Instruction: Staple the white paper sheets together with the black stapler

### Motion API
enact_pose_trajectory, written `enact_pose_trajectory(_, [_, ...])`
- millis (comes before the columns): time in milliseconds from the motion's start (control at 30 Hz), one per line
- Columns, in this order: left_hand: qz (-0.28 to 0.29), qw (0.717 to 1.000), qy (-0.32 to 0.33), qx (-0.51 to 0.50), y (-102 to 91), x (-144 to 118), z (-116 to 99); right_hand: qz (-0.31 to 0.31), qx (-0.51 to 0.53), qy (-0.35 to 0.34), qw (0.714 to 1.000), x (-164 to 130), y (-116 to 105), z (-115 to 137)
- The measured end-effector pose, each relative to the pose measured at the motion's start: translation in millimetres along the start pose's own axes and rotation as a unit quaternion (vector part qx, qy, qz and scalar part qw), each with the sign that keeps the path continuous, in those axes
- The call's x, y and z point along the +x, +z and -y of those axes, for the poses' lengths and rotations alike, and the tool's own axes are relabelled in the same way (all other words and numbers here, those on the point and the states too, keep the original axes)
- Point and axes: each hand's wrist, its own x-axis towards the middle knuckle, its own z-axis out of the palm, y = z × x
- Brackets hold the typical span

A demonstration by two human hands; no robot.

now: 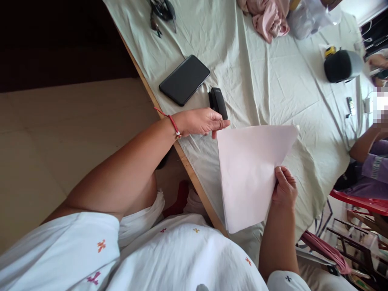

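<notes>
The right hand (pixel 285 188) grips a sheet of white paper (pixel 250 173) at its right edge, the thumb pressed on top of the sheet. The paper is held just above the near part of the table (pixel 266 89), which is covered with a pale cloth. The left hand (pixel 203 121) pinches the far left corner of the same sheet with closed fingers. Just behind this hand lies a black stapler (pixel 218 103), and a dark phone (pixel 184 79) lies to the far left of it. Far on the table there are a pink cloth (pixel 268 18) and a black round object (pixel 338 66). At the right edge another person's arm (pixel 363 143) rests on the table
</notes>
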Motion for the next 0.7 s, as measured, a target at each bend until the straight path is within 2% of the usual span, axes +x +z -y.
enact_pose_trajectory(200, [0.013,1.000,0.006,0.018,-8.8,-2.6,4.0,0.018,-0.007,-0.002,1.000,3.2,14.5,-15.5])
enact_pose_trajectory(367, [-0.007,0.999,0.006,0.046,-5.9,3.3,5.4,-0.009,-0.004,-0.042,0.999,-1.1,24.8,-24.0])
enact_pose_trajectory(500, [-0.028,0.998,-0.005,0.051,-4.1,6.5,5.6,-0.014,-0.008,-0.058,0.998,-4.3,26.1,-27.4])
enact_pose_trajectory(700, [-0.007,0.998,-0.023,0.055,-2.7,10.3,9.5,0.005,0.006,-0.040,0.999,-3.1,21.6,-24.8])
